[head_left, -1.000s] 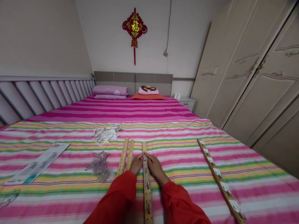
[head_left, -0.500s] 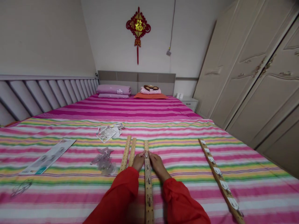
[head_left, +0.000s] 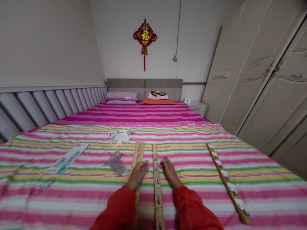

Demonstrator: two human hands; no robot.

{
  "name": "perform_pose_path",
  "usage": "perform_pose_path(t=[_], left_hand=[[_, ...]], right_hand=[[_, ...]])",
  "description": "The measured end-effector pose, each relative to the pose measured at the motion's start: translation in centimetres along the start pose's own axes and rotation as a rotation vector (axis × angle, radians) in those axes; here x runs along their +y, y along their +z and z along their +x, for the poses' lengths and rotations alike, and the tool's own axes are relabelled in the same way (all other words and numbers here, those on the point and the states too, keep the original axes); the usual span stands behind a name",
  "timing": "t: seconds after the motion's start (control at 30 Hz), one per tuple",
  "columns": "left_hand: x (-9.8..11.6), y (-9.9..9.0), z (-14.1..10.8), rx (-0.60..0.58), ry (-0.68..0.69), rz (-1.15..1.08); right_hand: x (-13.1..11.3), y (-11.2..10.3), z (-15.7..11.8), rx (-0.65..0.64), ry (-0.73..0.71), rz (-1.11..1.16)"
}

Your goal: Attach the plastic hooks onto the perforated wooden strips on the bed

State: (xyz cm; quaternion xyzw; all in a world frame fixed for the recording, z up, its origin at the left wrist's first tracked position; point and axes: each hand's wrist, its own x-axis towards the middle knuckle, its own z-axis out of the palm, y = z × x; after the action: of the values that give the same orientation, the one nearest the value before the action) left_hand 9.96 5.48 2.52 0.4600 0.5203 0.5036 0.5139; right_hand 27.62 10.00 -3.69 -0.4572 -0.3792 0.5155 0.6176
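A long wooden strip (head_left: 157,188) with a row of small metal hooks lies lengthwise between my hands on the striped cloth (head_left: 189,153). To its left, my left hand (head_left: 138,174) is over two plain wooden strips (head_left: 135,158), fingers apart, with nothing visible in it. My right hand (head_left: 169,169) is just right of the hooked strip, fingers extended and empty. Left of the strips lies a heap of small clear plastic pieces (head_left: 116,163). Farther right, another wooden strip (head_left: 224,180) bears several white hooks.
Clear packaging (head_left: 120,136) lies beyond the plastic heap. A long hook packet (head_left: 68,158) and a thin loop of wire (head_left: 47,184) are at left. Folded bedding (head_left: 122,96) is by the headboard (head_left: 163,85); wardrobes (head_left: 259,64) stand at right.
Both hands have let go of the hooked strip's far end and moved apart, the left one drawn back toward me. The whole view has shifted slightly.
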Motion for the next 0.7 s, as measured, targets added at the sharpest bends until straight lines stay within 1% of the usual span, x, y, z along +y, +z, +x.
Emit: perform_pose_path(t=[0.03,0.07,0.13,0.2,0.27,0.37,0.57,0.63,0.7], left_hand=[[-0.1,-1.1,-1.1,0.037,0.050,-0.014],[-0.3,-2.2,-2.2,0.099,0.066,-0.035],[-1.3,-4.4,-3.7,0.232,0.031,-0.100],[-2.4,-6.2,-4.4,0.361,-0.014,-0.196],[-3.1,-7.3,-4.4,0.471,-0.042,-0.303],[-2.9,-7.7,-3.7,0.537,-0.096,-0.407],[-0.7,-7.6,-2.4,0.604,-0.243,-0.517],[-0.5,-7.9,-2.2,0.612,-0.308,-0.543],[-0.6,-8.3,-2.1,0.594,-0.350,-0.566]], right_hand=[[0.0,-0.1,-0.3,0.016,-0.005,0.002],[-0.1,-0.2,-0.7,0.029,-0.009,-0.001],[-0.1,-0.4,-1.4,0.043,-0.019,-0.010],[0.0,-0.7,-2.0,0.050,-0.021,-0.008],[-0.1,-1.0,-2.5,0.057,-0.013,0.009],[-0.2,-1.1,-3.0,0.062,-0.008,0.048],[-0.8,-1.0,-3.7,0.067,-0.010,0.139],[-1.0,-1.1,-3.8,0.068,0.002,0.173],[-1.4,-1.1,-3.9,0.087,0.023,0.208]])
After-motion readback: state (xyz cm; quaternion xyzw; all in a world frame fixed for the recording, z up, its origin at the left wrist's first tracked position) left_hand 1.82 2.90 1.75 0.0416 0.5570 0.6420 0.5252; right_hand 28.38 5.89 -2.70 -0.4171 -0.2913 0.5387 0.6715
